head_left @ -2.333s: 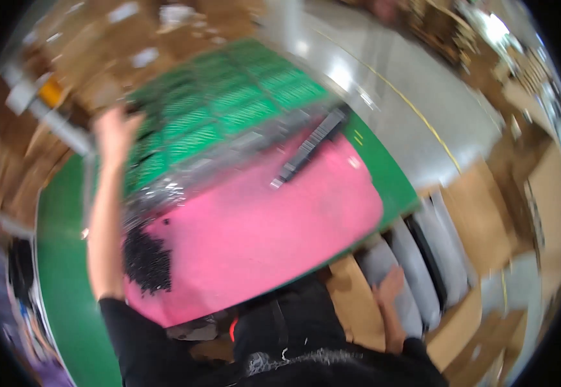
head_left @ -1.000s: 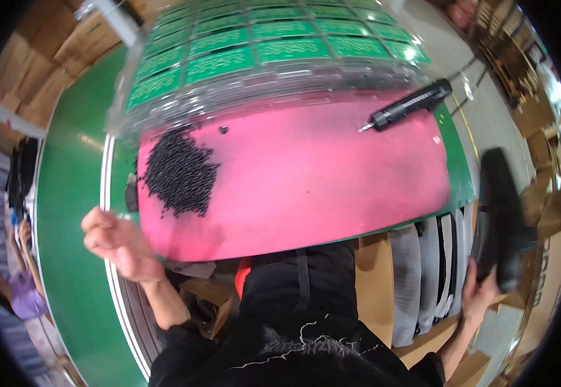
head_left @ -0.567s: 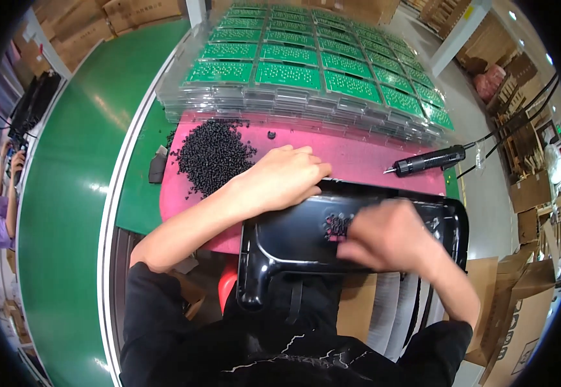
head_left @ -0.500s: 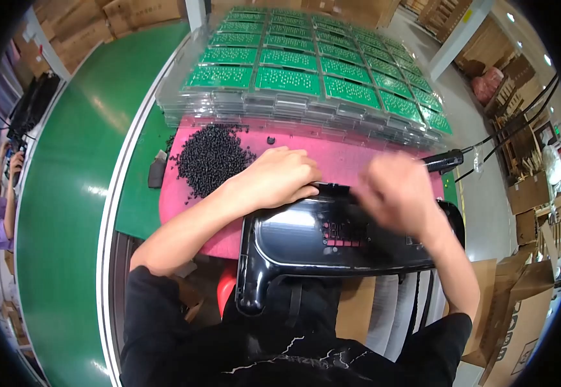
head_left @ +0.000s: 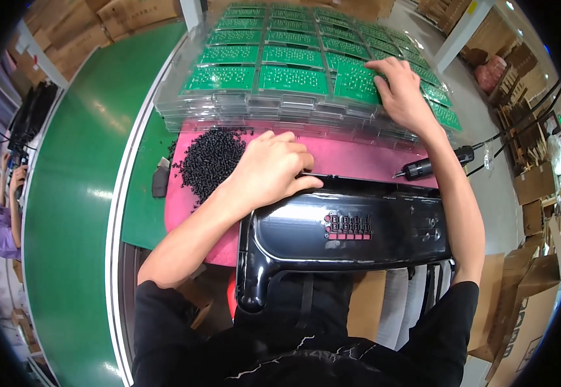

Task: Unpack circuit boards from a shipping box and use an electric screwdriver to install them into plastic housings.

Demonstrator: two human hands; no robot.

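A glossy black plastic housing (head_left: 287, 238) with a row of digit-shaped cutouts lies across my lap and the near table edge. My left hand (head_left: 274, 168) is closed on its far edge, the thumb over the top and the fingers curled beyond. Over the clear plastic trays, my right hand (head_left: 400, 93) pinches the right side of a green circuit board (head_left: 354, 80). That board sits slightly askew from its row, its near edge at the tray's front. Several other boards (head_left: 292, 78) lie in rows in the top tray.
A heap of tiny black pieces (head_left: 212, 158) lies on the pink mat (head_left: 351, 151). A black electric screwdriver (head_left: 422, 169) rests at the mat's right, its cord trailing right. Stacked clear trays (head_left: 229, 104) border the far side. A green conveyor belt (head_left: 67, 226) runs along the left.
My right hand has moved from above the housing to the far trays and taken hold of a circuit board. My left hand stays on the housing's far edge. The screwdriver shows more fully.
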